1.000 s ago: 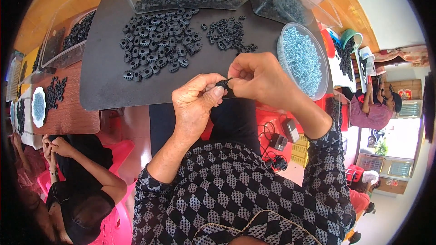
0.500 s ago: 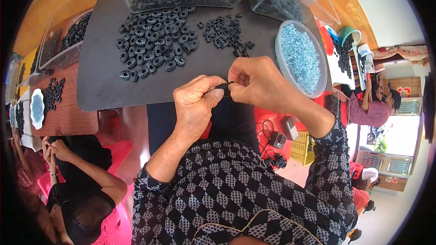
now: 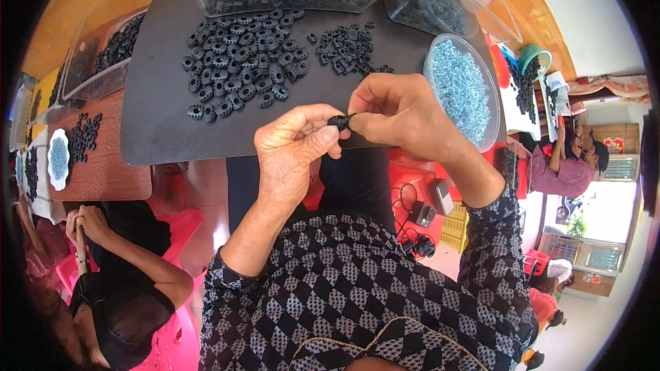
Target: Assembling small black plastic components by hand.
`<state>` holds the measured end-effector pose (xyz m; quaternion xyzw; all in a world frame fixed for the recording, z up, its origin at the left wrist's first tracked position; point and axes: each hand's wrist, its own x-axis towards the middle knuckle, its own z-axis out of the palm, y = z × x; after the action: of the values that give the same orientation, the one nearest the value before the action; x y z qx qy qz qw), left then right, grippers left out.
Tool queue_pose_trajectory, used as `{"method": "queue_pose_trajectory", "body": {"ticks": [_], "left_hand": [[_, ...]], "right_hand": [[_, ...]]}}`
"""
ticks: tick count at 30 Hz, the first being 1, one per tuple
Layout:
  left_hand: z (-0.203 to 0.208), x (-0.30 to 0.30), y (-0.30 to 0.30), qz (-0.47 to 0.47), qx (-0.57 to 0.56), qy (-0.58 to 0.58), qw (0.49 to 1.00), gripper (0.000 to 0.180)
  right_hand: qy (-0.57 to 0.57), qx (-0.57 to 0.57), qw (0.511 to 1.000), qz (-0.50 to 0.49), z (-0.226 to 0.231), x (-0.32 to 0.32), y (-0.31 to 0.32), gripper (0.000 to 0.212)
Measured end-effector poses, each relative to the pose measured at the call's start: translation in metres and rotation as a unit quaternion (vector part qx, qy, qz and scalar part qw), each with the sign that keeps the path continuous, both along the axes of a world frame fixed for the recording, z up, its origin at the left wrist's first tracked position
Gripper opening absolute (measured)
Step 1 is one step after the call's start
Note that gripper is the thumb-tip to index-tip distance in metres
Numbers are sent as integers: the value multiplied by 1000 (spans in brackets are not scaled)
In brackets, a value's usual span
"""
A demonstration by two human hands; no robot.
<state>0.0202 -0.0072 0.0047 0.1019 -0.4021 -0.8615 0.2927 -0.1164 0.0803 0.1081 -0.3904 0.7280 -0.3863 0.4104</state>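
A small black plastic part (image 3: 339, 122) is pinched between the thumb and fingers of my left hand (image 3: 292, 148), just over the near edge of the dark table (image 3: 158, 120). My right hand (image 3: 399, 113) closes its thumb and forefinger on the right end of that part; whether a second tiny piece is there is hidden by the fingertips. Beyond my hands lies a pile of black oval plastic parts with holes (image 3: 244, 62). Right of it is a heap of smaller black plastic pieces (image 3: 347, 48).
A round clear tub of small bluish metallic pieces (image 3: 460, 89) stands right of my right hand. Clear bins (image 3: 282, 8) of black parts line the far edge. At left, a co-worker (image 3: 124, 288) sits by a brown table (image 3: 103, 172). Below right are a yellow basket (image 3: 454, 230) and cables.
My left hand has tipped the black part up slightly, so more of it shows. My right hand has shifted a little right, still pinching its end. The view has moved slightly.
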Motion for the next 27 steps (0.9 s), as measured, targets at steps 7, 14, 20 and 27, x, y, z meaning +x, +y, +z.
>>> {"method": "queue_pose_trajectory", "body": {"ticks": [7, 14, 20, 27], "left_hand": [[0, 1, 3, 16, -4, -5, 1000, 20], [-1, 3, 2, 15, -27, -11, 999, 18], [2, 3, 6, 42, -86, -52, 994, 16], [0, 3, 11, 79, -159, -95, 980, 16]], "right_hand": [[108, -5, 994, 20, 6, 3, -3, 8], [128, 14, 991, 38, 7, 5, -5, 8], [205, 32, 975, 72, 6, 7, -7, 10], [266, 9, 959, 94, -2, 11, -2, 11]]}}
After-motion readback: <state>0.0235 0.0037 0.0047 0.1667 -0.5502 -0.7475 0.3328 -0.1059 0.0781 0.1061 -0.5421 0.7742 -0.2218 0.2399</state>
